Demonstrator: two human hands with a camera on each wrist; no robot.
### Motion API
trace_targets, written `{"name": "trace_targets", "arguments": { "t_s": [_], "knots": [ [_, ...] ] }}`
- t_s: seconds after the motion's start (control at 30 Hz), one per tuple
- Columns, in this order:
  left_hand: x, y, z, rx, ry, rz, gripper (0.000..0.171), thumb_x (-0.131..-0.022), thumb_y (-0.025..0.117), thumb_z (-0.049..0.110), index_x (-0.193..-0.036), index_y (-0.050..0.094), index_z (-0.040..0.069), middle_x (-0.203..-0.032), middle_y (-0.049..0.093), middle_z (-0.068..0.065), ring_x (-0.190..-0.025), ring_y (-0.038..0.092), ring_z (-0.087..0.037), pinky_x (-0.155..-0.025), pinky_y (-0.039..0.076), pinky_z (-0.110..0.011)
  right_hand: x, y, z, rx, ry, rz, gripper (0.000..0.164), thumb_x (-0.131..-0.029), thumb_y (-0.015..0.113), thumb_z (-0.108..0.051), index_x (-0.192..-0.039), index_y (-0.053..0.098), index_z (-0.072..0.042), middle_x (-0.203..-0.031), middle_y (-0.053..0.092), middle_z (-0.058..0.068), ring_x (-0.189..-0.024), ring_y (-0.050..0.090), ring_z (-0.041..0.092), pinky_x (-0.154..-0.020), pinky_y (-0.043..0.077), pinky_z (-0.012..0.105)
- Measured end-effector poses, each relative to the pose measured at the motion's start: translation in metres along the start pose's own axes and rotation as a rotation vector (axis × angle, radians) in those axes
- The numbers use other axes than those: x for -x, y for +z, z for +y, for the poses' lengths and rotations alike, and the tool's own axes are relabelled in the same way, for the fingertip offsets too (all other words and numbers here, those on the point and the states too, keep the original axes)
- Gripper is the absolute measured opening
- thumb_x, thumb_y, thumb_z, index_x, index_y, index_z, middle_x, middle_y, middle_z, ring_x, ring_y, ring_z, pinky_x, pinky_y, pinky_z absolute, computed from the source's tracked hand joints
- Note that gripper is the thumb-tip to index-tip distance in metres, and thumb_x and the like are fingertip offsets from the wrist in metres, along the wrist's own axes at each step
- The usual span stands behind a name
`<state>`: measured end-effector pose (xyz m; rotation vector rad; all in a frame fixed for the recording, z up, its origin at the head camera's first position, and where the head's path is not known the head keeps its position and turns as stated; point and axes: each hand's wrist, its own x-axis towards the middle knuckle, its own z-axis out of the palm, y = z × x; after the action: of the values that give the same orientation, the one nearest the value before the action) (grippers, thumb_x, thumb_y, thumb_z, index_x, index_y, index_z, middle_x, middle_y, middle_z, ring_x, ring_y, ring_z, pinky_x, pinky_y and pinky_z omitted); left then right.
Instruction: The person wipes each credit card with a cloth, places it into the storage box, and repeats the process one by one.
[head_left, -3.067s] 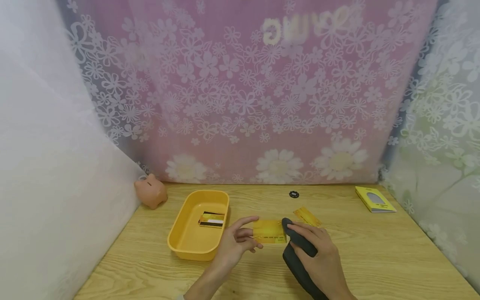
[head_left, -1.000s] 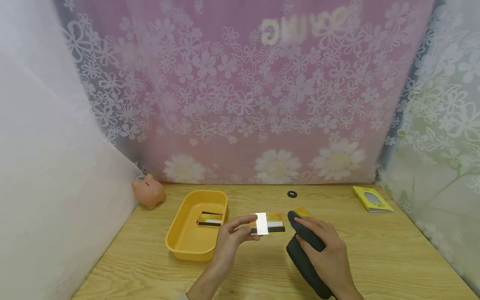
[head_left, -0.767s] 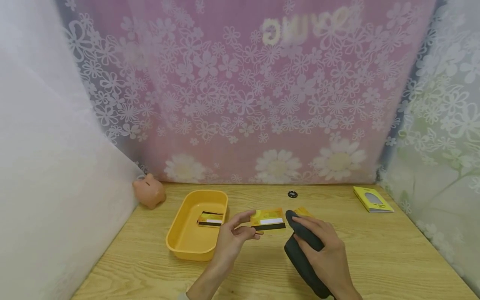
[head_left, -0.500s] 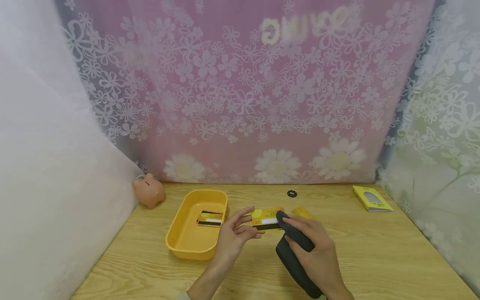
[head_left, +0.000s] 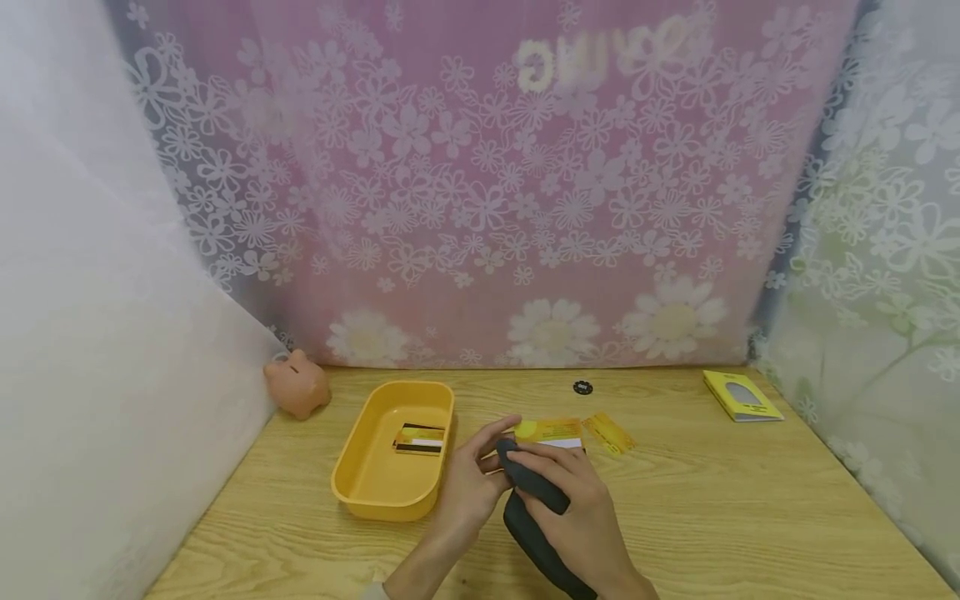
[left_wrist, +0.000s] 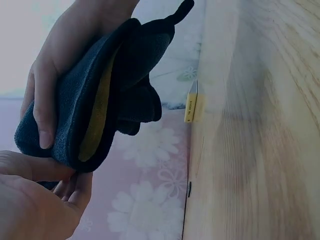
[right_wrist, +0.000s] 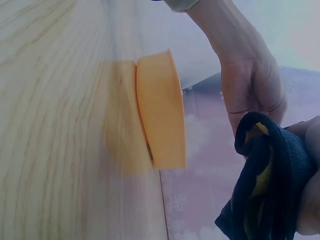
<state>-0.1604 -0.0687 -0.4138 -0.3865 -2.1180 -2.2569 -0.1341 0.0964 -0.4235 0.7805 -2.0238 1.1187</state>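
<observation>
In the head view, my left hand (head_left: 467, 487) holds a yellow bank card (head_left: 551, 431) by its left end, above the table. My right hand (head_left: 576, 507) grips a folded dark cloth (head_left: 534, 537) and presses it against the card's lower left part, close to my left fingertips. The cloth covers the card's black stripe and part of the left thumb. Both wrist views show the bunched cloth (left_wrist: 95, 107) with a yellow inner side between the two hands; the card cannot be made out there.
Left of the hands stands a yellow tray (head_left: 352, 467) with several striped cards (head_left: 420, 439) in it. Another yellow card (head_left: 609, 432) lies to the right. Further back are a black round chip (head_left: 582, 387), a yellow booklet (head_left: 742, 397) and a pink piggy bank (head_left: 297, 384).
The card was turned from its numbered face to its striped face. My right hand then moved left with the cloth across the card, uncovering the other card on the table.
</observation>
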Motion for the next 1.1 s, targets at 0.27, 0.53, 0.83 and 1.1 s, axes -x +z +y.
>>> {"name": "trace_targets", "arguments": {
  "t_s": [0.27, 0.53, 0.83, 1.1],
  "knots": [
    [0.001, 0.001, -0.003, 0.005, -0.009, 0.006, 0.058, -0.092, 0.069, -0.011, -0.14, 0.066, 0.021, -0.125, 0.069, -0.012, -0.092, 0.074, -0.025, -0.082, 0.064, -0.032, -0.002, -0.003, 0.003, 0.182, 0.036, 0.029, 0.067, -0.067, 0.094, 0.006, -0.124, 0.077, -0.026, -0.126, 0.07, -0.008, -0.103, 0.059, 0.011, -0.081, 0.063, 0.042],
    [0.001, 0.002, -0.002, 0.041, -0.022, 0.014, 0.059, -0.089, 0.069, -0.015, -0.139, 0.067, 0.018, -0.131, 0.063, -0.016, -0.084, 0.072, -0.024, -0.082, 0.065, -0.041, -0.001, -0.019, 0.015, 0.235, 0.069, 0.062, 0.07, -0.065, 0.094, 0.01, -0.124, 0.077, -0.023, -0.128, 0.071, -0.001, -0.106, 0.059, 0.016, -0.082, 0.063, 0.038],
    [0.0, -0.001, -0.002, 0.038, -0.043, 0.038, 0.06, -0.089, 0.069, -0.016, -0.137, 0.068, 0.02, -0.133, 0.06, -0.018, -0.086, 0.072, -0.026, -0.083, 0.065, -0.04, 0.004, -0.038, 0.036, 0.204, 0.144, 0.088, 0.068, -0.069, 0.09, 0.012, -0.126, 0.077, -0.023, -0.13, 0.07, -0.002, -0.112, 0.059, 0.018, -0.099, 0.036, 0.001],
    [-0.001, -0.006, -0.005, -0.004, -0.019, 0.069, 0.061, -0.088, 0.07, -0.017, -0.138, 0.068, 0.018, -0.135, 0.06, -0.02, -0.089, 0.074, -0.029, -0.083, 0.065, -0.037, 0.005, -0.047, 0.038, 0.166, 0.221, 0.104, 0.065, -0.075, 0.087, 0.011, -0.128, 0.076, -0.025, -0.129, 0.07, -0.001, -0.111, 0.056, 0.013, -0.093, 0.041, 0.003]
  ]
}}
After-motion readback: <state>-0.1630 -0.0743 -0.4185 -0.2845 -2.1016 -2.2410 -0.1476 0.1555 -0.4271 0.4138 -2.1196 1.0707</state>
